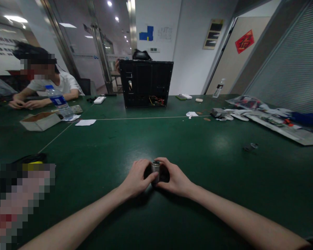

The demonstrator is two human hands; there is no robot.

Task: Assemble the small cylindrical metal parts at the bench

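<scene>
A small metal cylinder (155,171), upright and silver-grey, stands on the dark green table (156,139) between my hands. My left hand (137,177) grips its near left side, and my right hand (174,175) holds it from the right with the fingertips curled over it. A dark object or shadow (165,174) lies just behind the cylinder, partly hidden by my fingers. I cannot tell which it is.
A black open computer case (145,82) with coloured wires stands at the far side. A co-worker sits at the far left beside a water bottle (58,102) and a cardboard box (40,121). Papers and circuit boards (284,121) lie to the right; a blurred object (18,205) is near left.
</scene>
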